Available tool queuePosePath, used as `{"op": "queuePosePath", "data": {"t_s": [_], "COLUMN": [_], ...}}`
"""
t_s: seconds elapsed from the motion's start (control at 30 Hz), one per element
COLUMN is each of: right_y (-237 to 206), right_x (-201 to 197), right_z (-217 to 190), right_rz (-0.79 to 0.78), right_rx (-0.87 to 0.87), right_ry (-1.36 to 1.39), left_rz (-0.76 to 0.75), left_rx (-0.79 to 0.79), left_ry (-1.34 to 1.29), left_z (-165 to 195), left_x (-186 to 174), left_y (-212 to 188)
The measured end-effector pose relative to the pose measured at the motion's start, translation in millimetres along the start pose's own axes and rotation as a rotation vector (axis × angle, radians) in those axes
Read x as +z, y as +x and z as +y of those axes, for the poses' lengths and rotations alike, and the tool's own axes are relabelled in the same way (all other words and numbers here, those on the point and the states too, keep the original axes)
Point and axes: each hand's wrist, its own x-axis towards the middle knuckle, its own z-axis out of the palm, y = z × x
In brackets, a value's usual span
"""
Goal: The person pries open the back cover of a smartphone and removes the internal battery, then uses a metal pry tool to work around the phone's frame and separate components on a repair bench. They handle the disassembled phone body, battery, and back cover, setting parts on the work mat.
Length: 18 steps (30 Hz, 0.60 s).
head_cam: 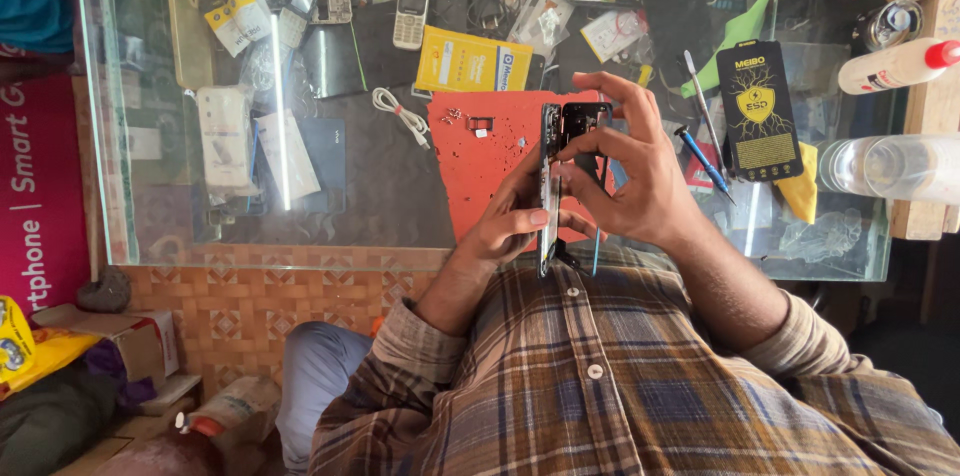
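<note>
An opened phone (553, 171) is held on its edge above the red mat (480, 161), clamped between the left hand (505, 226) and the right hand (625, 171). Behind, on the glass counter (400, 211), a white cable (400, 114) and a yellow box (472, 62) are seen.

Both hands (575, 186) raised, fingers pinched

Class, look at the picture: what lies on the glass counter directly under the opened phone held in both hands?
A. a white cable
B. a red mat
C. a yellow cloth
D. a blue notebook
B: the opened phone, held edge-on by the left hand and right hand, sits over the red mat on the glass counter.
</note>
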Motion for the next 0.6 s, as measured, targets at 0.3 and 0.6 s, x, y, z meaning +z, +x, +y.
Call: {"op": "queuePosePath", "data": {"t_s": [0.3,0.6], "right_y": [-1.2,-3.5], "right_x": [-1.8,4.9], "right_z": [-7.6,-7.0], "right_rz": [0.039,0.040], "right_rx": [-0.080,-0.051], "right_ry": [-0.116,-0.077], "left_rz": [-0.024,-0.022], "left_rx": [-0.015,-0.025], "left_ry": [-0.012,0.010], "left_z": [1.4,-5.6], "left_x": [5.4,-1.7], "left_y": [2.7,-0.5]}}
